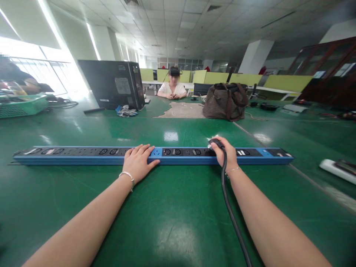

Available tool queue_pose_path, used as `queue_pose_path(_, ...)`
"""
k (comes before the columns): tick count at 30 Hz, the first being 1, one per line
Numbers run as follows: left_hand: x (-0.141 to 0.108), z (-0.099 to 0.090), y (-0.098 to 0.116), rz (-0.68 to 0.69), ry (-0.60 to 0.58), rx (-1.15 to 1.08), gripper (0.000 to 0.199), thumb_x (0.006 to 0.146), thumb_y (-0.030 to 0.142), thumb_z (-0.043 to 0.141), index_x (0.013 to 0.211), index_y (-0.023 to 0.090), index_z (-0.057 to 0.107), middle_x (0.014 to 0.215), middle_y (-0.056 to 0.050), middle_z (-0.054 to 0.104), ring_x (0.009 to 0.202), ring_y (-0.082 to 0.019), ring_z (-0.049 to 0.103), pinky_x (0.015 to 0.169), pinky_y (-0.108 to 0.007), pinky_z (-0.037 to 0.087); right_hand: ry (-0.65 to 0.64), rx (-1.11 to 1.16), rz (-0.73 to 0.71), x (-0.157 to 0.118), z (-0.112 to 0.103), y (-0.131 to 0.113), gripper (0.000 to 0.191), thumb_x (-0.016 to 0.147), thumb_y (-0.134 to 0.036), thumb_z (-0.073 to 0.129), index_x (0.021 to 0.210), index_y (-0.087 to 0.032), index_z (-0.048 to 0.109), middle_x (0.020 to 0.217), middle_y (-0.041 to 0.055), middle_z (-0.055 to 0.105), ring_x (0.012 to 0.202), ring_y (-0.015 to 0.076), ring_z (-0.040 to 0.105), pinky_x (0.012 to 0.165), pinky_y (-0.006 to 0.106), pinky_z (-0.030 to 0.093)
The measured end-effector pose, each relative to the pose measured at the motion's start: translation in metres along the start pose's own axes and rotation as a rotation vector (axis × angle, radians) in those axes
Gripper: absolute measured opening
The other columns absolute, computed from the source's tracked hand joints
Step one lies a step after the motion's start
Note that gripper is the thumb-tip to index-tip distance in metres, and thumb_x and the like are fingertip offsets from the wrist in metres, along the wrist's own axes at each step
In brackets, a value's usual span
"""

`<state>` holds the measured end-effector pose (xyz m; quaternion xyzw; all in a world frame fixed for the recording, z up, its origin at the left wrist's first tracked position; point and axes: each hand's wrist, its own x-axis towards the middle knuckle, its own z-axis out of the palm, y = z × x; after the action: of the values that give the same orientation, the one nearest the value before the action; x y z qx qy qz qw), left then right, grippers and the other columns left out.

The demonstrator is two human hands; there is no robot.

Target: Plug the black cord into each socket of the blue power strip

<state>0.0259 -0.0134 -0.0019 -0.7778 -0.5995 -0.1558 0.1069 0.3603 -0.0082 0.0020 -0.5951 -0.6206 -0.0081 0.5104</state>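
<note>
Green tabletop [178,207]: blue power strip [186,160], black computer tower [111,85], gloves [126,111], brown bag [219,104], green basket [23,106].

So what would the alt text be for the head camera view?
A right hand holds a black plug above a long blue power strip, which the left hand rests on. The strip lies across a green table; behind are a computer case, a brown bag and a seated person.

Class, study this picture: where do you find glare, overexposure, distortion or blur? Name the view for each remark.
Head view: the window at left is blown out. Head view: pale reflections glare off the green table. Head view: the pillar leans, apparently from wide-angle stretch. Head view: the ceiling smears toward upper right, while the blue power strip looks fairly crisp.
</note>
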Motion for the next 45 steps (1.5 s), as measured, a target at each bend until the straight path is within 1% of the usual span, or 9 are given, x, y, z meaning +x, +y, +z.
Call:
queue_pose_path(3, 0.000, 0.000, 0.000, 0.006, 0.009, 0.004, 0.058, 0.083, 0.061, 0.038, 0.132, 0.031, 0.045, 0.140, -0.002, 0.047, 0.129, -0.024, 0.039, 0.106, -0.044, 0.024, -0.039, -0.023, -0.013, -0.001, 0.002, -0.001, 0.032, 0.078, -0.043, 0.054, 0.100, -0.021, 0.064, 0.098, 0.0068, 0.068, 0.088, 0.0240, 0.063, 0.080, 0.038, 0.048)
queue_pose_path(5, 0.000, 0.000, 0.000, 0.010, 0.010, 0.002, 0.059, 0.083, 0.062, 0.038, 0.132, 0.030, 0.045, 0.140, -0.002, 0.047, 0.129, -0.024, 0.038, 0.106, -0.044, 0.024, -0.034, -0.023, -0.002, 0.001, 0.001, 0.000, 0.032, 0.077, -0.042, 0.054, 0.100, -0.021, 0.064, 0.097, 0.0068, 0.068, 0.089, 0.0244, 0.062, 0.081, 0.039, 0.048)
queue_pose_path(11, 0.000, 0.000, -0.001, 0.019, 0.022, -0.006, 0.059, 0.083, 0.062, 0.038, 0.131, 0.029, 0.046, 0.139, -0.002, 0.048, 0.129, -0.025, 0.039, 0.105, -0.045, 0.025, 0.020, 0.001, 0.059, 0.008, -0.023, 0.022, 0.032, 0.074, -0.041, 0.054, 0.096, -0.020, 0.066, 0.095, 0.0058, 0.068, 0.089, 0.0240, 0.062, 0.083, 0.040, 0.047)
queue_pose_path(14, 0.000, 0.000, -0.001, 0.025, 0.025, -0.003, 0.059, 0.083, 0.061, 0.038, 0.131, 0.029, 0.045, 0.139, -0.002, 0.048, 0.129, -0.024, 0.039, 0.105, -0.045, 0.025, -0.050, -0.043, 0.066, 0.008, -0.034, 0.035, 0.032, 0.073, -0.041, 0.055, 0.096, -0.021, 0.066, 0.095, 0.0056, 0.068, 0.089, 0.0241, 0.062, 0.083, 0.040, 0.046)
queue_pose_path(17, 0.000, 0.001, -0.002, 0.026, 0.026, 0.005, 0.059, 0.083, 0.062, 0.037, 0.131, 0.029, 0.045, 0.139, -0.002, 0.048, 0.128, -0.024, 0.040, 0.105, -0.045, 0.025, -0.108, -0.086, 0.054, 0.007, -0.039, 0.040, 0.035, 0.074, -0.043, 0.054, 0.098, -0.021, 0.066, 0.096, 0.0057, 0.069, 0.090, 0.0246, 0.062, 0.084, 0.040, 0.046)
queue_pose_path(22, 0.000, 0.001, -0.002, 0.030, 0.020, 0.008, 0.059, 0.083, 0.062, 0.037, 0.131, 0.029, 0.046, 0.139, -0.003, 0.048, 0.128, -0.025, 0.039, 0.105, -0.045, 0.025, -0.093, -0.116, 0.052, 0.007, -0.044, 0.044, 0.034, 0.074, -0.043, 0.053, 0.097, -0.022, 0.066, 0.098, 0.0059, 0.068, 0.093, 0.0257, 0.062, 0.085, 0.040, 0.047)
queue_pose_path(27, 0.000, 0.002, -0.002, 0.023, 0.024, 0.009, 0.059, 0.083, 0.063, 0.037, 0.131, 0.030, 0.045, 0.140, -0.002, 0.048, 0.129, -0.025, 0.039, 0.105, -0.044, 0.025, -0.129, -0.110, 0.047, 0.008, -0.051, 0.052, 0.032, 0.076, -0.042, 0.053, 0.098, -0.023, 0.065, 0.100, 0.0050, 0.068, 0.094, 0.0259, 0.063, 0.085, 0.040, 0.047)
queue_pose_path(34, 0.000, 0.003, -0.003, 0.028, 0.031, 0.011, 0.059, 0.083, 0.062, 0.038, 0.131, 0.029, 0.045, 0.139, -0.002, 0.048, 0.128, -0.025, 0.039, 0.105, -0.044, 0.025, -0.131, -0.120, 0.006, 0.009, -0.054, 0.055, 0.030, 0.076, -0.040, 0.053, 0.098, -0.023, 0.065, 0.100, 0.0043, 0.068, 0.095, 0.0249, 0.063, 0.087, 0.039, 0.047)
queue_pose_path(45, 0.000, 0.003, -0.003, 0.025, 0.025, 0.006, 0.059, 0.083, 0.062, 0.038, 0.131, 0.029, 0.046, 0.139, -0.002, 0.049, 0.128, -0.025, 0.040, 0.105, -0.043, 0.024, -0.174, -0.223, -0.045, 0.003, -0.056, 0.051, 0.030, 0.078, -0.038, 0.053, 0.100, -0.022, 0.065, 0.096, 0.0049, 0.069, 0.085, 0.0223, 0.065, 0.077, 0.033, 0.050)
